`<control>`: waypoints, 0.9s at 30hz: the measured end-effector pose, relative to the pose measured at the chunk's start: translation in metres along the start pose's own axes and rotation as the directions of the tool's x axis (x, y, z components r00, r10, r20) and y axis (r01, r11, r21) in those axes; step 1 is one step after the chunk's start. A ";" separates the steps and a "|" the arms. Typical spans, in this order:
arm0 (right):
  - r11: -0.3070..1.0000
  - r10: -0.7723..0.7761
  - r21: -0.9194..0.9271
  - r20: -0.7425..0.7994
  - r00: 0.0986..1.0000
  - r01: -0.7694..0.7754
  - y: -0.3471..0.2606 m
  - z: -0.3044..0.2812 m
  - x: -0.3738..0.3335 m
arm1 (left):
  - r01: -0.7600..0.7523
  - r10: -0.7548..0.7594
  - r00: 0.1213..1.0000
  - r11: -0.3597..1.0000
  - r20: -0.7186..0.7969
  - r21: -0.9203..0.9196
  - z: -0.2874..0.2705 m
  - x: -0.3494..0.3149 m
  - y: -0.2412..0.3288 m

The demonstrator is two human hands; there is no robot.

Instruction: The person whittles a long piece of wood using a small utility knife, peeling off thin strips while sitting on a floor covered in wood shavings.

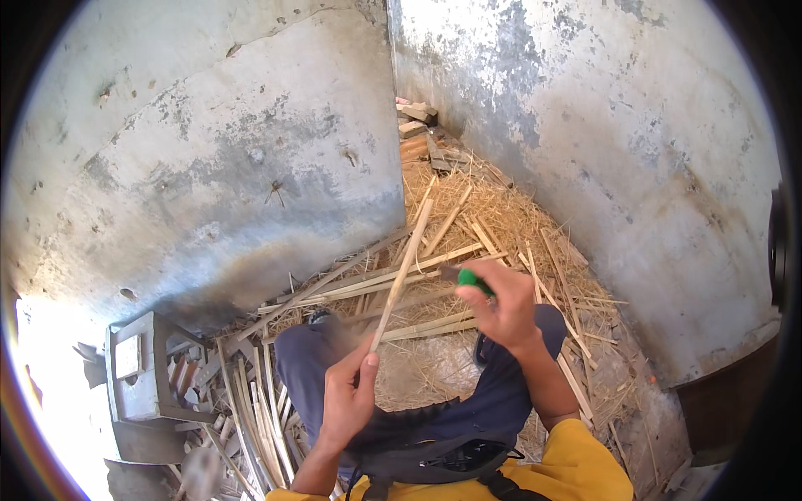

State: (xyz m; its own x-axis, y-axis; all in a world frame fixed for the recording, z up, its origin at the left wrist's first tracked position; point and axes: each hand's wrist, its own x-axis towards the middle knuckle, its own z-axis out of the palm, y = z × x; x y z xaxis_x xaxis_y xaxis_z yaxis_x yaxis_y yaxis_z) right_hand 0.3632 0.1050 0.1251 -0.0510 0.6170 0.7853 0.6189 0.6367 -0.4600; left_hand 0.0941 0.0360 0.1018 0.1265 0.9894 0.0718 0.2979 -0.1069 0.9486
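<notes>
Peeling, grey-stained walls [276, 150] stand around a straw-littered floor [418, 371], a slender wooden strip [403, 271] near the centre.
Pale and straight, the strip leans toward one o'clock, crossing in front of loose strips [351, 288]; a green-handled tool [476, 282], its dark end blurred, sits at four o'clock, a grey stool [144, 401] at eight. At seven, the left hand [349, 394] pinches the strip's lower end between thumb and fingers; at four, the right hand [508, 307] wraps curled fingers around the green handle.
</notes>
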 end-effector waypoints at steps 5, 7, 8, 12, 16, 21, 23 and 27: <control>0.985 -0.164 -0.030 0.145 0.976 0.170 -0.006 0.013 -0.013 | -0.019 0.021 0.999 0.999 0.027 -0.049 0.004 0.000 -0.002; 0.984 -0.167 -0.032 0.150 0.975 0.173 -0.005 0.016 -0.016 | -0.016 0.018 0.999 0.998 0.036 -0.062 0.006 0.000 -0.002; 0.984 -0.168 -0.033 0.152 0.974 0.175 -0.005 0.017 -0.016 | -0.018 0.021 0.999 0.997 0.039 -0.074 0.008 -0.001 -0.001; 0.984 -0.158 -0.053 0.170 0.973 0.169 -0.008 0.017 -0.016 | -0.044 0.049 0.997 0.996 0.061 -0.079 0.011 -0.003 0.002; 0.986 -0.149 -0.052 0.178 0.973 0.161 -0.009 0.017 -0.017 | -0.033 0.038 0.997 0.998 0.070 -0.059 0.010 -0.003 -0.001; 0.984 -0.160 -0.056 0.144 0.977 0.169 -0.006 0.019 -0.017 | -0.071 0.074 0.997 0.994 0.036 -0.080 0.014 -0.001 0.000; 0.981 -0.155 -0.095 0.162 0.975 0.172 -0.010 0.016 -0.015 | -0.086 0.090 0.995 0.993 0.047 -0.084 0.017 -0.004 -0.008; 0.964 -0.186 -0.164 0.149 0.971 0.210 -0.010 0.014 -0.013 | -0.087 0.091 0.995 0.993 0.046 -0.078 0.019 -0.007 -0.013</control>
State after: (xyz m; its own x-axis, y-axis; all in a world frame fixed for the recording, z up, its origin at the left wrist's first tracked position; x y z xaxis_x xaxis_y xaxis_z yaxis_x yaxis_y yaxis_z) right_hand 0.3464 0.0971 0.1135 -0.2815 0.5494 0.7867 0.7143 0.6674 -0.2105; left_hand 0.1078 0.0289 0.0834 0.1961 0.9700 0.1435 0.2106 -0.1846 0.9600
